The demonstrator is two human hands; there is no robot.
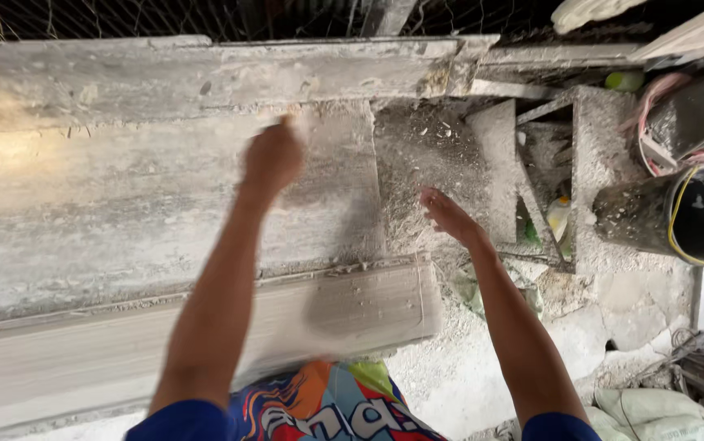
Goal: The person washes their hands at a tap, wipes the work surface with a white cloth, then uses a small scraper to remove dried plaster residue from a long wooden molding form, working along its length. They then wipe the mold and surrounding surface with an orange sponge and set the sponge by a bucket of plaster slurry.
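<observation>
Grey dusty slab laid flat on the surface, pale plank along its near edge | left hand fisted above slab, grip pressed together, contents blurred | right hand spread over rubble | black pipe far right

left hand fisted over dusty slab | right hand open above rubble
</observation>
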